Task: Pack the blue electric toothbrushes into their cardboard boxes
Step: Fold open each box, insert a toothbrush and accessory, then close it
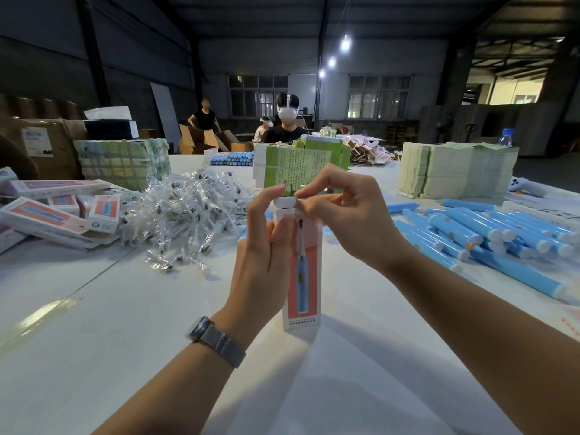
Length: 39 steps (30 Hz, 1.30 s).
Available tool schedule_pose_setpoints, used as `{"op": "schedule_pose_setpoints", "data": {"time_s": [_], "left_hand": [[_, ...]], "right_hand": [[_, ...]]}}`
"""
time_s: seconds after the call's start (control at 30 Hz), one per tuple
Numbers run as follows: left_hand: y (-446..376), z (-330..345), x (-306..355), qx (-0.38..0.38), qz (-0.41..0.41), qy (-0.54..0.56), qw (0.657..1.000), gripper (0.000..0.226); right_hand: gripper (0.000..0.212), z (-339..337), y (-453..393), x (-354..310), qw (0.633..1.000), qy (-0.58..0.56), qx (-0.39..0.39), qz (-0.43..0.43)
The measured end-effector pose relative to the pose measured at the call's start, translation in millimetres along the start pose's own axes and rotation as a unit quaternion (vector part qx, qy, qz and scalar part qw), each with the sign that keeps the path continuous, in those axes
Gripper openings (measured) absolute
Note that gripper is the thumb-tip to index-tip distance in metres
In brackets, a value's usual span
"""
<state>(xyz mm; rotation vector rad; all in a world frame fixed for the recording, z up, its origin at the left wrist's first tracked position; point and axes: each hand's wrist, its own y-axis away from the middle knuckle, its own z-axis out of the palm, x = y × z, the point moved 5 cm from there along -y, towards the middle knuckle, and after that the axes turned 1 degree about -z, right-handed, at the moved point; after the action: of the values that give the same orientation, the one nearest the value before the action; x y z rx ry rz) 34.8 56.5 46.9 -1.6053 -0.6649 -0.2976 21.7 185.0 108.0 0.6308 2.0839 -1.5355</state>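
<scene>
A white cardboard box [303, 277] with a blue toothbrush pictured on a pink panel stands upright on the white table [125, 340]. My left hand [262, 255] grips its upper left side. With thumb and fingers, my right hand [342, 211] pinches the white top flap [287, 203] of the box. Several loose blue toothbrush handles [477, 240] lie in a pile to the right. What the box holds inside is hidden.
A heap of brush heads in clear bags [185, 215] lies left of centre. Packed boxes [59, 215] pile up at far left. Flat green box blanks stand behind [301, 164] and in a stack at right [455, 171]. A person with a headset [287, 127] sits across the table.
</scene>
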Motion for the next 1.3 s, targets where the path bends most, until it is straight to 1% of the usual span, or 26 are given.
{"op": "schedule_pose_setpoints", "data": {"time_s": [0.23, 0.37, 0.5, 0.6, 0.73, 0.83, 0.97, 1.07, 1.13, 1.3], "left_hand": [[-1, 1, 3, -0.009, 0.01, 0.0, 1.0, 0.012], [0, 0, 0, -0.009, -0.006, 0.015, 1.0, 0.011], [-1, 0, 2, -0.005, -0.005, 0.019, 1.0, 0.008], [-1, 0, 3, -0.005, -0.006, 0.019, 1.0, 0.009], [-3, -2, 4, 0.003, -0.016, 0.016, 1.0, 0.008], [-2, -3, 5, 0.0, -0.012, 0.015, 1.0, 0.007], [-2, -3, 4, -0.006, -0.019, 0.013, 1.0, 0.006], [-3, -1, 2, -0.018, -0.021, 0.031, 0.999, 0.012], [-3, 0, 1, -0.028, -0.022, 0.038, 0.999, 0.017], [-5, -2, -2, -0.04, -0.016, 0.017, 0.999, 0.018]], "right_hand": [[0.017, -3, -2, -1, 0.999, -0.011, -0.033, 0.027], [0.013, -4, -1, 2, 0.998, -0.028, -0.041, 0.036], [0.006, -5, 0, 2, 0.997, -0.043, -0.053, 0.03], [0.011, -5, 0, 1, 0.997, -0.036, -0.063, 0.022], [0.011, -4, -1, -2, 0.996, -0.03, -0.076, 0.019], [0.016, -5, -2, -3, 0.995, -0.027, -0.09, 0.023], [0.017, -4, -2, -3, 0.995, -0.003, -0.097, 0.031], [0.021, -4, -3, -4, 0.994, 0.013, -0.106, 0.034], [0.025, -5, -6, -6, 0.992, 0.028, -0.122, 0.035], [0.029, -5, -12, -10, 0.983, 0.081, -0.163, 0.023]]}}
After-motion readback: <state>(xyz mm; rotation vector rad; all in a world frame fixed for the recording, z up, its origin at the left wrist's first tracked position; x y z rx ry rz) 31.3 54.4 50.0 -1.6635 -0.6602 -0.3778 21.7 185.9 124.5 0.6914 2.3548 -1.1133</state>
